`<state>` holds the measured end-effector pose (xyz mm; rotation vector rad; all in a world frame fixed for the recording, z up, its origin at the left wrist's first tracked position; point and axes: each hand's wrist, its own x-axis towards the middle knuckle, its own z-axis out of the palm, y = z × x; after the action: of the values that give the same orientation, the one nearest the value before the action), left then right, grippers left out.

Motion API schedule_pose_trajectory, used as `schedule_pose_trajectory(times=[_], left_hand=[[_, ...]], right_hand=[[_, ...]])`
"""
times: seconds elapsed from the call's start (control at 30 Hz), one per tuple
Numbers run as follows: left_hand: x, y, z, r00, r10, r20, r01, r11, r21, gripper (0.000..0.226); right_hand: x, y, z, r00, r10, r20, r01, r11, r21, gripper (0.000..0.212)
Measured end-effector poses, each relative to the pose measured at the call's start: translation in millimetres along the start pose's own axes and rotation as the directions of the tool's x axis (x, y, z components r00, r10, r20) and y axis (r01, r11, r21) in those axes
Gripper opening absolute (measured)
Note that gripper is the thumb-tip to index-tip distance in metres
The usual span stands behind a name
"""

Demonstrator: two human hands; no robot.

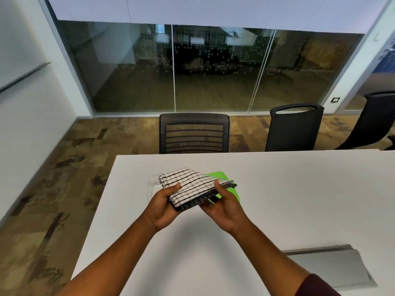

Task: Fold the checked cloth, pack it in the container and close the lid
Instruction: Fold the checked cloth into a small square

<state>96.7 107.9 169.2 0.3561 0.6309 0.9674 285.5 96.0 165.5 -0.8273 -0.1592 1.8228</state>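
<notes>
Left hand [163,207] under the near-left end of the folded cloth [190,186], thumb on top, fingers curled beneath, pinching it. Cloth held flat, lifted off the table [299,199], white with dark lines, several layers thick. Behind it, partly hidden, a clear container [152,184] at the left and a green lid [222,178] at the right. Right hand [222,207] gripping the cloth's near-right edge, thumb on top. Beyond the table, three chairs [194,133].
</notes>
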Motion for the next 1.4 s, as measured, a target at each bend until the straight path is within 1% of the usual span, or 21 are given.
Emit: schedule_pose_trajectory(times=[0.07, 0.13, 0.17, 0.23, 0.3, 0.33, 0.37, 0.4, 0.47, 0.53, 0.6, 0.7, 0.77, 0.83, 0.9, 1.0, 1.1, 1.17, 1.23, 1.3, 1.4], left_hand=[[-2.3, -2.8, -0.2, 0.998, -0.016, 0.056, 0.014, 0.999, 0.048, 0.044], [-4.3, -2.7, -1.9, 0.994, -0.032, 0.109, 0.026, 0.998, 0.055, 0.047], [-6.0, -0.4, -3.0, 0.988, -0.048, 0.144, 0.045, 0.999, 0.025, 0.055], [-8.5, 8.8, -5.2, 0.975, -0.108, 0.192, 0.112, 0.994, -0.006, 0.08], [-7.1, 15.5, -6.2, 0.976, -0.172, 0.133, 0.16, 0.982, 0.097, 0.097], [-5.4, 16.1, -6.2, 0.981, -0.179, 0.068, 0.165, 0.971, 0.17, 0.096], [-2.9, 15.2, -5.0, 0.986, -0.168, 0.01, 0.161, 0.956, 0.246, 0.088], [-0.7, 13.0, -2.7, 0.989, -0.144, -0.033, 0.147, 0.933, 0.328, 0.075], [3.9, 8.1, -1.1, 0.993, -0.051, -0.107, 0.097, 0.869, 0.485, 0.044], [7.7, 5.5, -3.4, 0.989, 0.03, -0.146, 0.063, 0.804, 0.591, 0.03], [6.0, 7.4, -4.3, 0.988, 0.063, -0.141, 0.042, 0.77, 0.637, 0.024], [1.4, 10.3, -4.9, 0.996, 0.038, -0.086, 0.034, 0.708, 0.705, 0.024], [-1.3, 11.4, -3.8, 0.997, 0.016, -0.073, 0.044, 0.66, 0.75, 0.027], [-2.0, 12.8, -1.7, 0.997, 0.034, -0.071, 0.034, 0.632, 0.774, 0.029], [-1.1, 14.4, 0.4, 0.994, 0.082, -0.071, 0.005, 0.625, 0.781, 0.025], [-0.5, 20.1, 4.0, 0.986, 0.16, -0.047, -0.065, 0.626, 0.777, 0.021], [-3.3, 28.5, 10.1, 0.974, 0.224, 0.045, -0.18, 0.63, 0.755, 0.026], [-3.4, 32.4, 14.2, 0.961, 0.265, 0.08, -0.228, 0.597, 0.769, 0.025], [-3.0, 33.6, 18.0, 0.952, 0.29, 0.093, -0.25, 0.571, 0.782, 0.032], [-3.5, 33.5, 20.2, 0.952, 0.292, 0.091, -0.246, 0.558, 0.793, 0.044], [-3.2, 31.4, 18.6, 0.956, 0.283, 0.078, -0.236, 0.585, 0.776, 0.04]], right_hand=[[1.6, 1.4, 4.0, 0.998, -0.038, 0.056, 0.043, 0.996, -0.08, 0.039], [4.7, -2.7, 7.4, 0.995, -0.089, 0.047, 0.096, 0.981, -0.17, 0.041], [6.0, -7.4, 9.1, 0.994, -0.108, 0.028, 0.111, 0.972, -0.206, 0.042], [5.4, -21.2, 10.5, 0.994, -0.111, 0.014, 0.11, 0.946, -0.306, 0.041], [0.9, -36.4, 10.5, 0.996, -0.079, 0.048, 0.092, 0.874, -0.477, 0.036], [-1.0, -42.6, 9.9, 0.996, -0.047, 0.074, 0.082, 0.812, -0.578, 0.033], [-2.7, -47.4, 9.9, 0.995, -0.01, 0.1, 0.074, 0.74, -0.668, 0.031], [-4.1, -51.5, 9.7, 0.993, 0.024, 0.117, 0.07, 0.675, -0.735, 0.029], [-4.5, -56.2, 8.5, 0.99, 0.06, 0.128, 0.066, 0.603, -0.795, 0.027], [-2.8, -58.6, 5.8, 0.994, 0.039, 0.105, 0.064, 0.574, -0.816, 0.026], [-1.5, -58.4, 0.8, 0.998, -0.021, 0.066, 0.067, 0.534, -0.843, 0.026], [-2.0, -53.6, -7.7, 0.995, -0.085, 0.056, 0.087, 0.432, -0.898, 0.024], [-2.8, -50.1, -10.7, 0.994, -0.088, 0.06, 0.091, 0.407, -0.909, 0.021], [-3.6, -49.9, -12.6, 0.996, -0.073, 0.057, 0.082, 0.423, -0.902, 0.022], [-5.1, -53.4, -13.3, 0.996, -0.041, 0.079, 0.089, 0.477, -0.874, 0.025], [-8.2, -60.0, -9.4, 0.981, -0.054, 0.185, 0.184, 0.55, -0.815, 0.027], [-9.3, -61.6, 0.3, 0.938, -0.2, 0.282, 0.345, 0.518, -0.783, 0.027], [-8.6, -60.7, 6.8, 0.911, -0.264, 0.317, 0.41, 0.492, -0.768, 0.031], [-7.0, -59.2, 11.4, 0.9, -0.281, 0.332, 0.432, 0.495, -0.753, 0.038], [-5.8, -56.5, 12.5, 0.906, -0.266, 0.33, 0.423, 0.507, -0.751, 0.036], [-1.9, -52.4, 6.5, 0.915, -0.266, 0.303, 0.401, 0.517, -0.756, 0.037]])
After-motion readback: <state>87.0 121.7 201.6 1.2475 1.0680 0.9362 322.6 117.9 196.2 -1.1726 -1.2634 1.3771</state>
